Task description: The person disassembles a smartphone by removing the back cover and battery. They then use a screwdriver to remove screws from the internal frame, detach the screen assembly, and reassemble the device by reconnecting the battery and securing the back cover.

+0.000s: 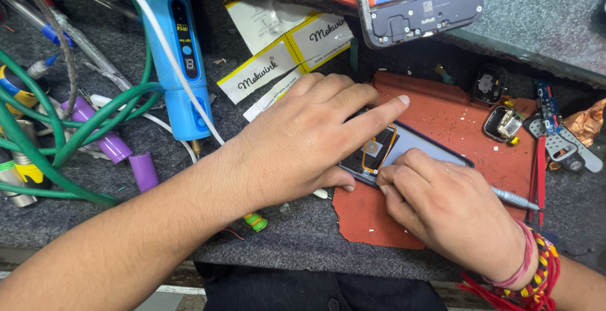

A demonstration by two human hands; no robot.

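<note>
An opened phone (404,147) lies flat on a red mat (454,118), with its insides and an orange flex cable showing. My left hand (303,140) presses down on the phone's left end, forefinger stretched along its far edge. My right hand (442,207) rests on the phone's near edge, fingers curled around a thin grey-handled tool (514,199) whose tip is hidden under my fingers. Red and yellow thread bands circle my right wrist.
A blue electric screwdriver (186,65) with a white cable lies at the back left beside green cables (76,140) and purple cylinders (144,171). White sachets (284,49) lie behind my left hand. Another phone's back frame (420,5) sits on a raised ledge. Small parts (505,122) lie at right.
</note>
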